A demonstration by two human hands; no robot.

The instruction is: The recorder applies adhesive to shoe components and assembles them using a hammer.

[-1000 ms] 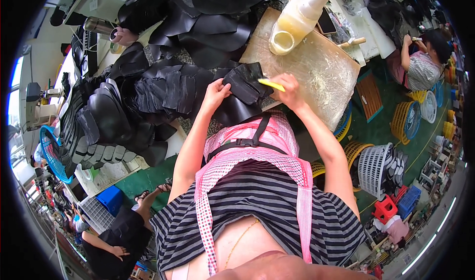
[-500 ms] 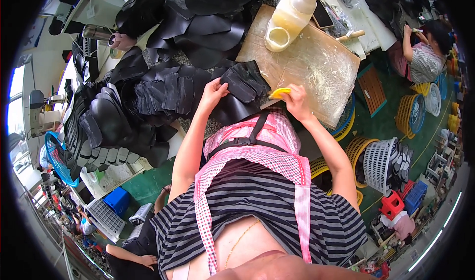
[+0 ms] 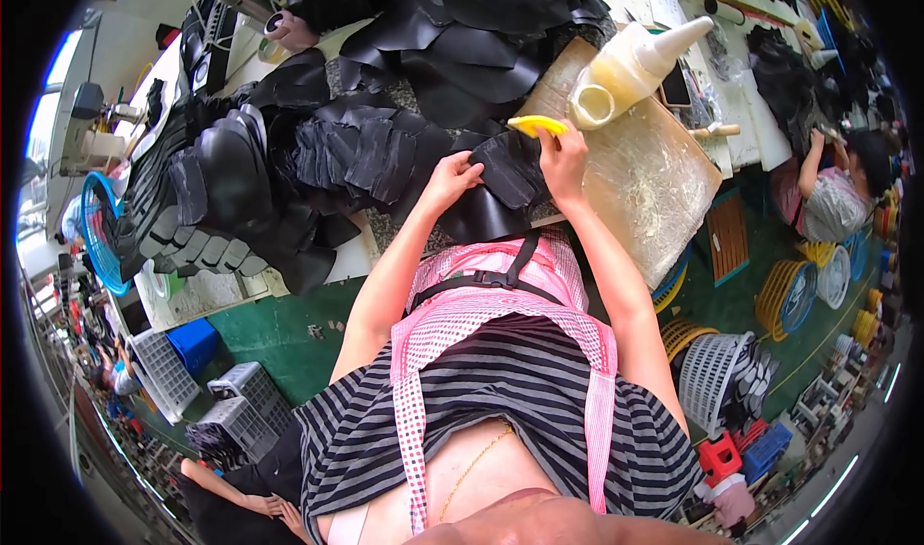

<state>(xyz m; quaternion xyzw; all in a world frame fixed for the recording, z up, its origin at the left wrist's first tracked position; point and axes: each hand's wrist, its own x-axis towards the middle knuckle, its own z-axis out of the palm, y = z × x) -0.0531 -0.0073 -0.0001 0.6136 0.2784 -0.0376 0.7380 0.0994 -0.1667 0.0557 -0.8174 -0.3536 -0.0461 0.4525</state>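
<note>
Right hand (image 3: 563,160), grip closed round the yellow spreader (image 3: 537,124), beside fanned black leather-like pieces (image 3: 510,171) on the worktop (image 3: 384,233)! Left hand (image 3: 454,178) touches their edge; pinching, can't tell. Spreader looks light, stiffish, best held mid-body; pieces thin, bendy, easiest by the edges.

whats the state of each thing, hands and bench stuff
Flat black leather-like pieces: overlapping, stacked
Bare left hand: fingertips at that stack's left edge
Curved yellow handheld tool: gripped, raised
Bare right hand: closed on the tool
Translucent whitish cone-nozzled bottle: round opening uncovered
Flat tan board: smeared with pale residue
Black strap belt: buckled
</note>
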